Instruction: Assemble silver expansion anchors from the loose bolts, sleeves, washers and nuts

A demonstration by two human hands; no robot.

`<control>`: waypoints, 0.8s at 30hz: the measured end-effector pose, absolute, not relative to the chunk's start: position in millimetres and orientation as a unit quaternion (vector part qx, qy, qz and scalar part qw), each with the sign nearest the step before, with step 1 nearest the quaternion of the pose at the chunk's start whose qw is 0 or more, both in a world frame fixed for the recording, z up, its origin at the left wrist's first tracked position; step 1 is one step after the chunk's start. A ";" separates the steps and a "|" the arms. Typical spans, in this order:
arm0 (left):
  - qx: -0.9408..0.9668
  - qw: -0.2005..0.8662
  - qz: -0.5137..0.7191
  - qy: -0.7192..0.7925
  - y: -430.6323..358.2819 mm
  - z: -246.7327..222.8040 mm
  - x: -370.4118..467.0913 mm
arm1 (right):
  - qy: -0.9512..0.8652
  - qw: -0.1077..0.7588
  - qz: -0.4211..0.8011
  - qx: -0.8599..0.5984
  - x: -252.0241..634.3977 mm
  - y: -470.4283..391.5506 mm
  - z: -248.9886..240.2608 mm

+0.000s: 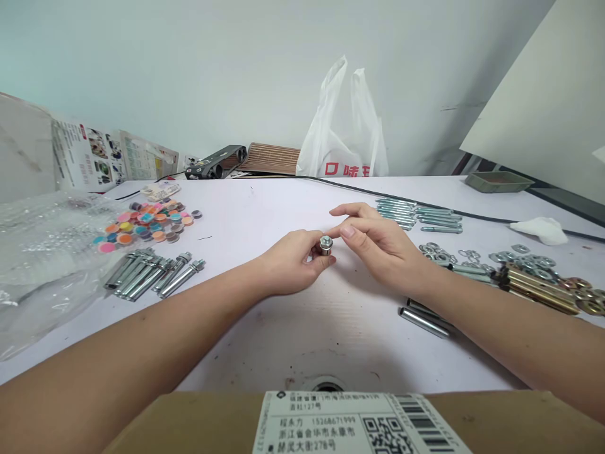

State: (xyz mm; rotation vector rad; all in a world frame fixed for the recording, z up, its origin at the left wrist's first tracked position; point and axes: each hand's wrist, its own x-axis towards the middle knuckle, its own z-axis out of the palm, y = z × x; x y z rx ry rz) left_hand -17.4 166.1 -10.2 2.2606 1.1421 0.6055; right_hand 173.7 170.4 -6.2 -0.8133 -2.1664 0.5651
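Note:
My left hand [299, 258] is closed around an expansion bolt [326, 243], its nut end facing up toward me. Most of the bolt's shank is hidden by the fingers. Just right of it is my right hand [378, 243], fingers apart and nothing visible in it; whether a fingertip touches the bolt I cannot tell. Beyond my left forearm lies a group of similar expansion bolts [151, 274]. By my right forearm are loose metal sleeves [425, 321], partly covered by the arm. Threaded rods [418, 214] lie in rows behind my right hand.
Washers and nuts [524, 261] and brass-coloured sleeves [539, 290] lie at right. Coloured caps [146, 221] are heaped at left beside clear plastic bags [51, 252]. A white carrier bag [345, 132] and a green tray [498, 182] stand behind; a labelled cardboard box [198, 422] is in front.

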 end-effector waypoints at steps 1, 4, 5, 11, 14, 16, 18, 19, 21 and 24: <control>0.835 0.264 0.220 0.429 166.3 -10.5 -17.4 | -0.838 0.381 0.216 -0.325 173.7 170.4 -6.6; 0.829 0.264 0.219 0.441 167.1 -11.4 -18.0 | -0.832 0.392 0.203 -0.335 171.8 169.6 -8.8; 0.826 0.264 0.224 0.446 167.2 -11.3 -18.1 | -0.837 0.385 0.198 -0.334 171.0 169.0 -9.5; 0.814 0.303 0.239 0.434 165.9 -7.3 -17.5 | -0.860 0.324 0.168 -0.357 168.2 167.7 -10.8; 0.813 0.321 0.247 0.419 166.0 -7.3 -17.9 | -0.855 0.323 0.174 -0.367 169.1 169.6 -11.0; 0.809 0.325 0.247 0.424 166.5 -8.4 -18.9 | -0.855 0.322 0.176 -0.368 170.0 171.1 -11.9; 0.806 0.322 0.246 0.431 167.0 -9.8 -19.8 | -0.856 0.319 0.176 -0.366 170.7 172.0 -13.3; 0.806 0.320 0.246 0.433 167.0 -10.4 -20.1 | -0.857 0.317 0.178 -0.366 170.9 172.2 -14.2; 0.807 0.319 0.246 0.431 166.7 -11.0 -20.5 | -0.856 0.318 0.183 -0.364 170.9 171.7 -15.8; 0.804 0.336 0.247 0.423 164.1 -8.4 -21.4 | -0.854 0.338 0.170 -0.356 171.2 170.2 -15.8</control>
